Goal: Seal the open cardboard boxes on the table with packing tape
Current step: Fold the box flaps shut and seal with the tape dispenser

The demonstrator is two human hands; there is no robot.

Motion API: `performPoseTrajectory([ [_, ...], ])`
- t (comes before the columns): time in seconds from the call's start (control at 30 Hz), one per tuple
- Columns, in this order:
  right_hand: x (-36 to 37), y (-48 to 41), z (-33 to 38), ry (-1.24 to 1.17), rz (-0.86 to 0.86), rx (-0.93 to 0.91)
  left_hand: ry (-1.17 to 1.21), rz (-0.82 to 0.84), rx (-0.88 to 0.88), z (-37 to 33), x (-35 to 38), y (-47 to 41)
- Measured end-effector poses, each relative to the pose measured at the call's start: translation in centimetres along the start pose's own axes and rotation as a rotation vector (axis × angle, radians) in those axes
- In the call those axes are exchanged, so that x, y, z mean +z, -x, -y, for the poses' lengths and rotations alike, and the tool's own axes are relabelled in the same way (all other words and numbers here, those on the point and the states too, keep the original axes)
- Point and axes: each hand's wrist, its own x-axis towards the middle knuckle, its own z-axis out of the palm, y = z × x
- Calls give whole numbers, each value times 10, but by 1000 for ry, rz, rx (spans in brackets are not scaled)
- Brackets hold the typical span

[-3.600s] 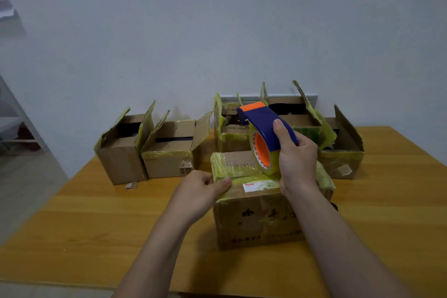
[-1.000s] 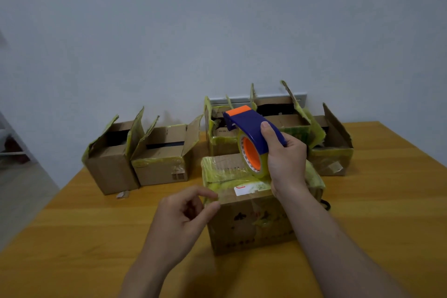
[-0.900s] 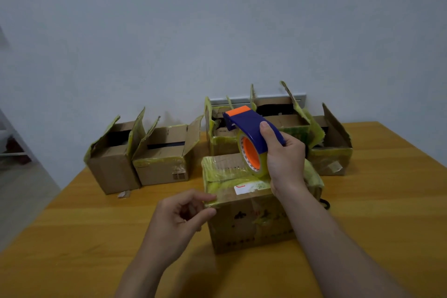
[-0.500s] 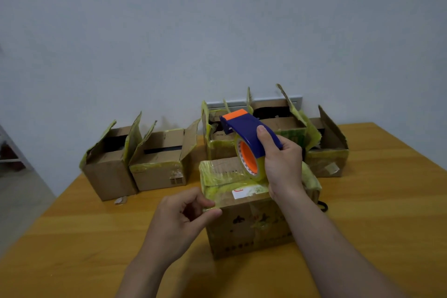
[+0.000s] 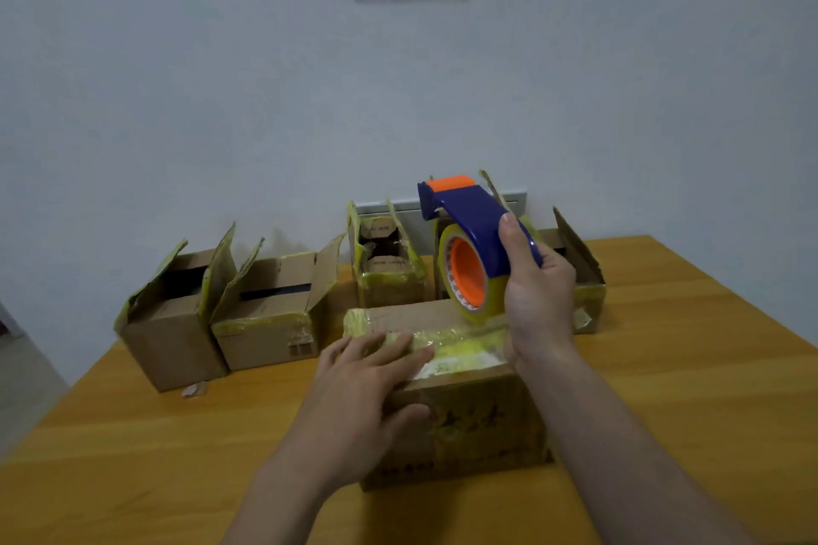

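Near box [image 5: 464, 425], table [image 5: 133, 456] centre: tape strip [image 5: 460, 350] across top. Left hand [image 5: 363, 385], 9 o'clock side: fingers straight, pressing strip. Right hand [image 5: 535, 292], 3 o'clock: curled round tape dispenser [image 5: 473, 235]. Advised: pull taut, smooth outward.

Left grip [image 5: 358, 398] and right grip [image 5: 538, 296] are bare, nails cut short; the 2 forearms [image 5: 619, 447] are bare too.

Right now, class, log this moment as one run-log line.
left hand: pressing flat on closed brown cardboard box | right hand: grips blue-and-orange tape dispenser at box top | rear boxes: flaps open
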Motion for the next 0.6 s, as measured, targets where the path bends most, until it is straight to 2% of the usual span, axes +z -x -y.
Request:
performPoseTrajectory([
  [0.1, -11, -4, 15, 6, -16, -16, 78, 81, 10, 10, -16, 1],
  [0.17, -16, -4, 19, -7, -30, -13, 33, 67, -26, 7, -22, 2],
  [0.27, -22, -1, 20, -15, -37, -7, -65, 21, -23, -24, -25, 6],
  [0.37, -25, 2, 17, -20, -44, -1, -10, 54, 20, -70, -10, 4],
  [0.5, -32, 0, 17, -29, -47, 6, -24, -66, 16, -93, 14, -4],
  [0.6, -37, -3, 17, -35, -47, -3, 12, -90, 87, -84, 16, -2],
])
